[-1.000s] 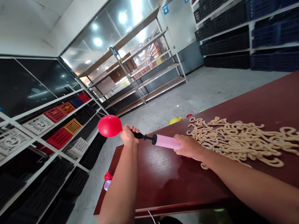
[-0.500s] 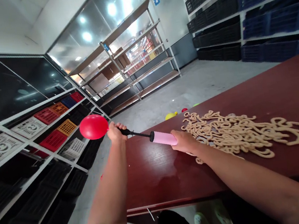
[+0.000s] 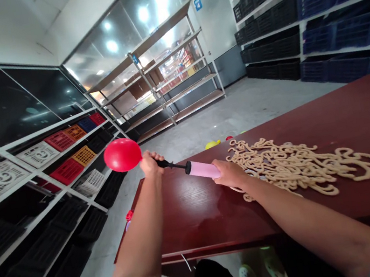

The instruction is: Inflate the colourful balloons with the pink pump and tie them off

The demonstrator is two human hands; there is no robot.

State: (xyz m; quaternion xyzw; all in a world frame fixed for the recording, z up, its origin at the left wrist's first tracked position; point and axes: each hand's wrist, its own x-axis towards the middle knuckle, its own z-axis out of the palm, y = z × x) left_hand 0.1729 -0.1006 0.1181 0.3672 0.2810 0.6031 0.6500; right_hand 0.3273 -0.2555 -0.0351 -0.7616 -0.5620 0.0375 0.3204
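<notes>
My left hand (image 3: 152, 163) is closed around the black end of a balloon pump, with the neck of a red balloon (image 3: 122, 154) at its fingers. The balloon is round and partly inflated, off to the left of that hand. Farther right, my right hand (image 3: 229, 173) grips the pink barrel of the balloon pump (image 3: 203, 169). A length of thin black rod shows between the two hands. The pump is held tilted above the table, its balloon end higher. Fingers hide the join between balloon and pump.
On the dark red table (image 3: 200, 230) lies a pile of beige long balloons (image 3: 292, 163), right of my hands. Something red (image 3: 129, 215) shows by the table's left edge. A yellow balloon (image 3: 211, 144) is beyond the far edge. Crate shelves (image 3: 71, 176) stand left.
My left hand has come slightly closer to my right hand, and less black rod shows between them. The red balloon moves with it and looks slightly bigger. The view has shifted a little.
</notes>
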